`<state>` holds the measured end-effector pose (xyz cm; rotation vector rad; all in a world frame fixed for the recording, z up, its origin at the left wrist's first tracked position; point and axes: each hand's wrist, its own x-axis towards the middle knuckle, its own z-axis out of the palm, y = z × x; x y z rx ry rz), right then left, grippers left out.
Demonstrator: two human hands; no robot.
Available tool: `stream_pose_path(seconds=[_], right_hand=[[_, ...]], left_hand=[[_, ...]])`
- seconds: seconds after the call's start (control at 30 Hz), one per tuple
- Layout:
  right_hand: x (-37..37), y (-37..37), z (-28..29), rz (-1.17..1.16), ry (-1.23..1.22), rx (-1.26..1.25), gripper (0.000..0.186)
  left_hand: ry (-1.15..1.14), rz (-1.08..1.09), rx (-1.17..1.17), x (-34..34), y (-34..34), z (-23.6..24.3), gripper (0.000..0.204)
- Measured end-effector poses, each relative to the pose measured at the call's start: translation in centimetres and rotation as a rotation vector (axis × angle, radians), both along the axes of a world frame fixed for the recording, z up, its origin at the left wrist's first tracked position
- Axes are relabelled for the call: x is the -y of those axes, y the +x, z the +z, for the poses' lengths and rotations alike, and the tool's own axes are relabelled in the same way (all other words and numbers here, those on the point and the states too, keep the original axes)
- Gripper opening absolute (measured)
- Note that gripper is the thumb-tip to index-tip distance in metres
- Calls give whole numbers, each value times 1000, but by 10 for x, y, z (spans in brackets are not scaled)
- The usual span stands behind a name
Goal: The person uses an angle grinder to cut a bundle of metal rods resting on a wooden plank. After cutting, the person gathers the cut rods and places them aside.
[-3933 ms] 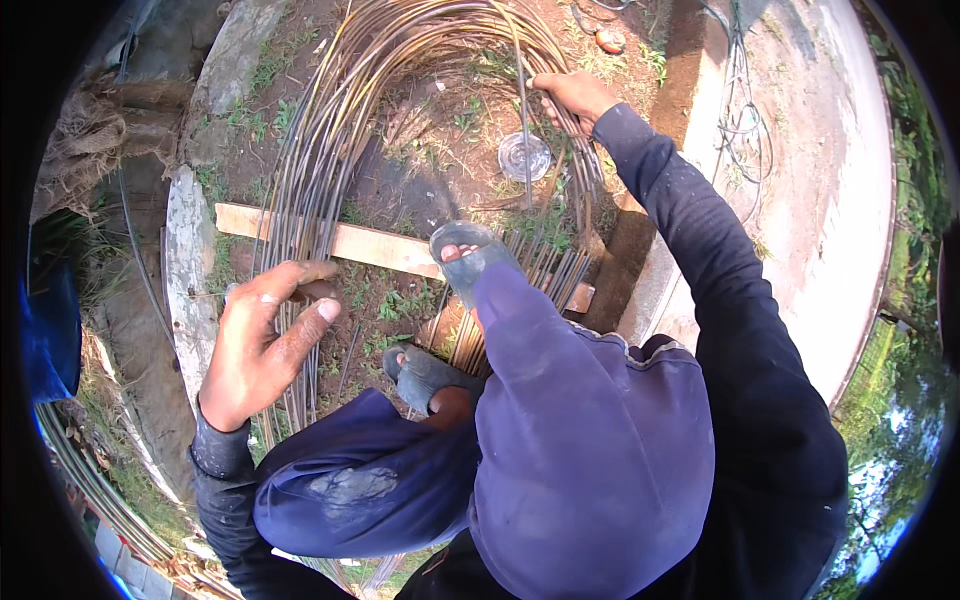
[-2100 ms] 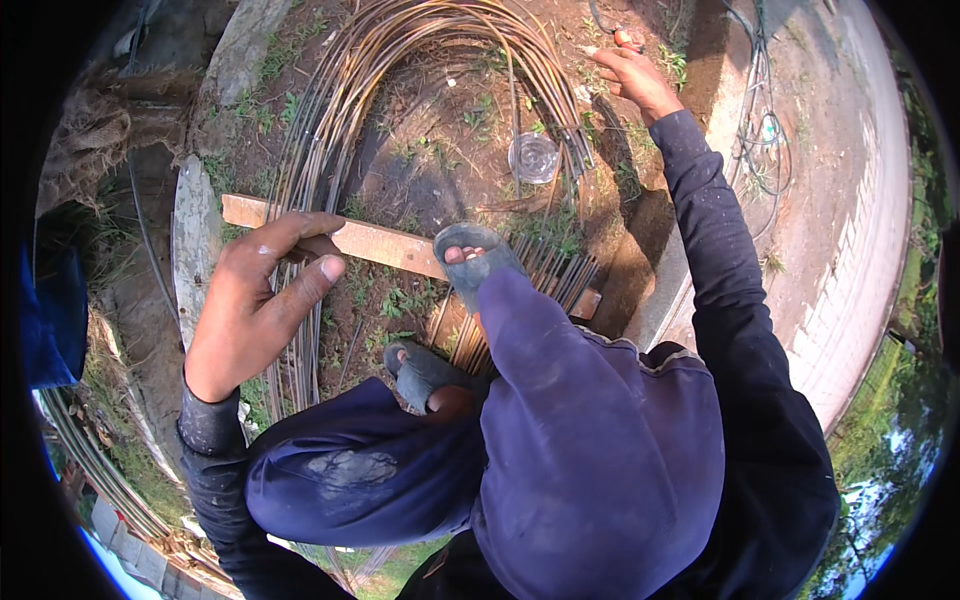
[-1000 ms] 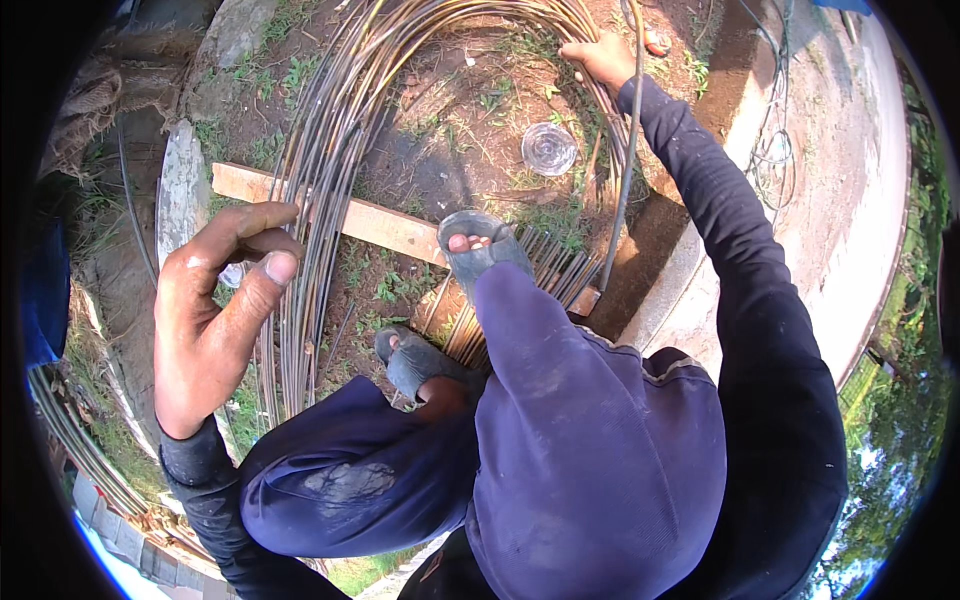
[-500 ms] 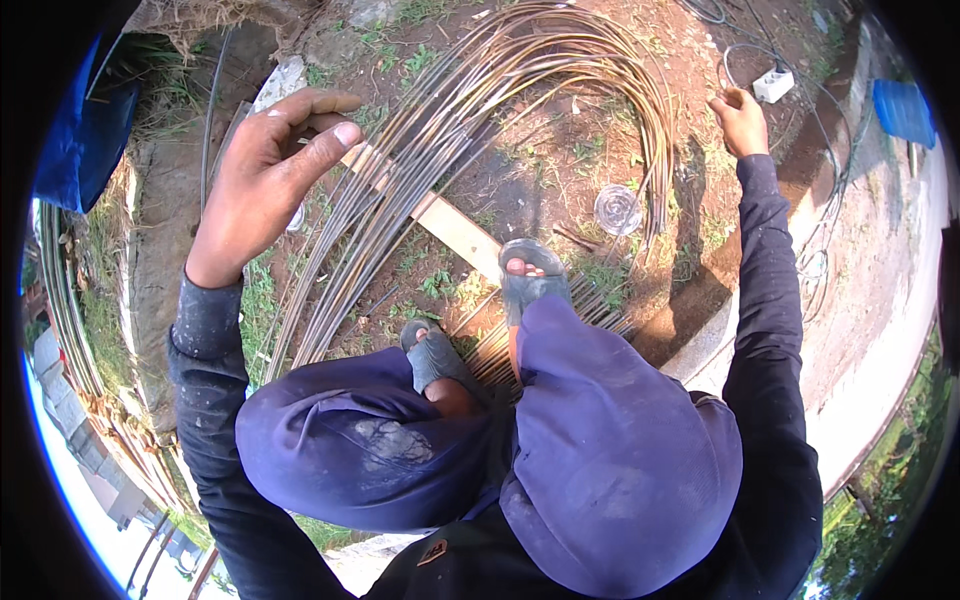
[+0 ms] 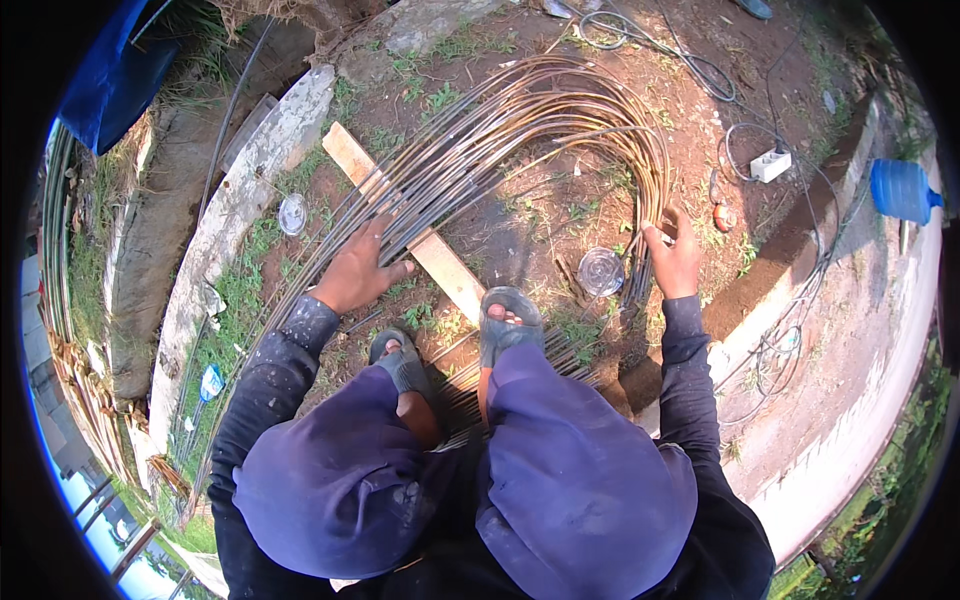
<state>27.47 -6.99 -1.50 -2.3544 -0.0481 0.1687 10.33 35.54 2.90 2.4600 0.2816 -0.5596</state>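
A bundle of long thin metal rods, rusty brown along the bend, curves over the ground in a hook shape. My left hand lies on the straight left part of the bundle, fingers stretched out and thumb apart. At the rods' bent right end, my right hand is beside the rod tips, its thumb and fingers apart and the thumb close against them. Whether it touches the rods I cannot tell. A wooden plank runs under the bundle. My sandalled right foot is at the plank's near end.
Inside the curve, near the rod tips, sits a clear plastic cup. A white power socket block with dark cables lies at the right, near a blue water jug. More rods lie under my feet. A concrete edge borders the left.
Both hands have come down from the air to the rods, the left onto the straight part, the right inward to the bent end. My view has shifted, and my knees are closer together.
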Motion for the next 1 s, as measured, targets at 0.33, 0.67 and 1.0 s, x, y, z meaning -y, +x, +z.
stream_pose_path(seconds=[0.33,0.67,1.0], right_hand=[[45,82,-40,4,-19,172,62],[20,160,18,614,-736,205,21],[44,55,113,238,-438,494,23]], left_hand=[[327,-165,169,41,59,-55,110],[438,-103,341,33,30,-125,102],[402,-49,410,16,33,-127,101]])
